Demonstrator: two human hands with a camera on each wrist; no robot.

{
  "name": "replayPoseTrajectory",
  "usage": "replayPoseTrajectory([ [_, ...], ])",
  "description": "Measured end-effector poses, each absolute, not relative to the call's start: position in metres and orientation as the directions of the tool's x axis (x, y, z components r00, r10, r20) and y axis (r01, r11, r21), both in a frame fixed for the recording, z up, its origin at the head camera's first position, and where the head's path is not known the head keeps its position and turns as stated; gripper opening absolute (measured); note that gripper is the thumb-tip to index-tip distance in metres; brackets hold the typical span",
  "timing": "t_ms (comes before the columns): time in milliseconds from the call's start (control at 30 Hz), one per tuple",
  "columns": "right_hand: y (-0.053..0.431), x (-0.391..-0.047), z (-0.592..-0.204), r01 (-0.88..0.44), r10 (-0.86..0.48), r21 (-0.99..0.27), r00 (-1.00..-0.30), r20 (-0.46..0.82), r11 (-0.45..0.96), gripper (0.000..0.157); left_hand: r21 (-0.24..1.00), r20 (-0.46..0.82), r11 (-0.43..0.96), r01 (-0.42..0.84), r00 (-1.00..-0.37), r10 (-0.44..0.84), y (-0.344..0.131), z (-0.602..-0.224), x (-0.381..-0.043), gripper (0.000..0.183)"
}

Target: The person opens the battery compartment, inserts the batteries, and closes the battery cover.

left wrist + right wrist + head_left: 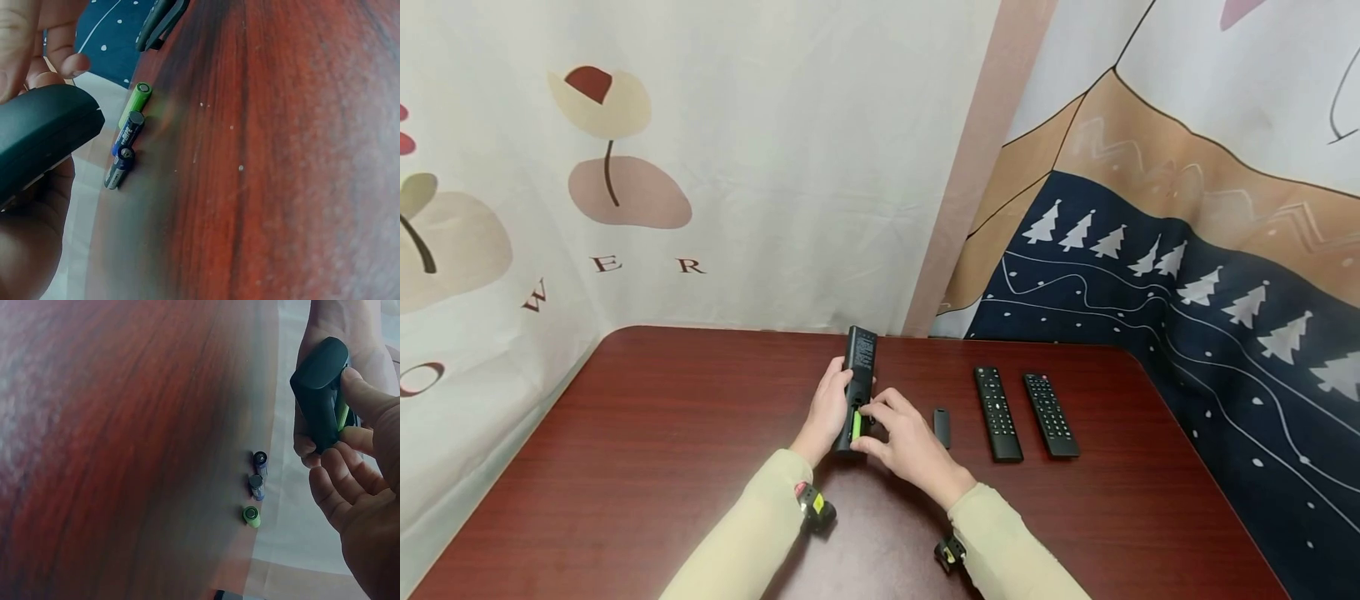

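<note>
My left hand grips a black remote control, tilted up over the table with its back and open battery compartment facing me. A green battery lies lengthwise in that compartment. My right hand pinches this battery between thumb and forefinger, one at each end; the right wrist view shows a strip of the green battery between the two fingertips. The other right fingers are bent beside the remote. In the left wrist view the remote's rounded end hides most of the compartment.
A small dark battery cover lies just right of my right hand. Farther right, two black remotes lie buttons up. Another green battery and two blue batteries rest on the table, hidden in the head view.
</note>
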State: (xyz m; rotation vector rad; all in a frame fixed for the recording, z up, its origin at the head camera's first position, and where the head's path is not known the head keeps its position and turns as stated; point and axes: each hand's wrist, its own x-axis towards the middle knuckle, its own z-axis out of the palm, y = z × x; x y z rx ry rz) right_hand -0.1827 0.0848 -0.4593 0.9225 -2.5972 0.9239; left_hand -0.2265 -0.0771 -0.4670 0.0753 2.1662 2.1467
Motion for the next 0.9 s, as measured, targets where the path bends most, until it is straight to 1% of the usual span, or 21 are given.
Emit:
replayPoseTrajectory([
  [300, 0.0834, -0.1843, -0.4616, -0.616, -0.453, -0.543, -0.787, 0.418, 0.57, 0.039, 1.0, 0.013, 0.023, 0.014, -0.997, 0.07, -0.0752, -0.467, -0.2252, 0.04],
  [400, 0.0833, -0.1849, -0.4629, -0.581, -0.428, -0.592, -0.814, 0.394, 0.559, 0.039, 0.999, 0.017, 0.028, 0.018, -0.998, 0.068, -0.0746, -0.4671, -0.2257, 0.04],
  [500, 0.0829, -0.1856, -0.4624, -0.514, -0.392, -0.665, -0.855, 0.341, 0.542, 0.039, 1.0, 0.016, 0.012, 0.017, -0.997, 0.07, -0.074, -0.4657, -0.2256, 0.039],
  [667, 0.0818, -0.1878, -0.4601, -0.338, -0.319, -0.801, -0.928, 0.194, 0.495, 0.039, 0.999, 0.025, -0.021, 0.024, -0.997, 0.074, -0.0743, -0.4614, -0.2254, 0.038],
  [800, 0.0802, -0.1898, -0.4598, -0.21, -0.293, -0.887, -0.952, 0.089, 0.411, 0.04, 0.999, 0.033, -0.038, 0.03, -0.996, 0.082, -0.0744, -0.4607, -0.2257, 0.039],
  [900, 0.0793, -0.1906, -0.4595, -0.164, -0.291, -0.921, -0.955, 0.058, 0.354, 0.041, 0.998, 0.028, -0.05, 0.024, -0.996, 0.084, -0.074, -0.4598, -0.2251, 0.038],
])
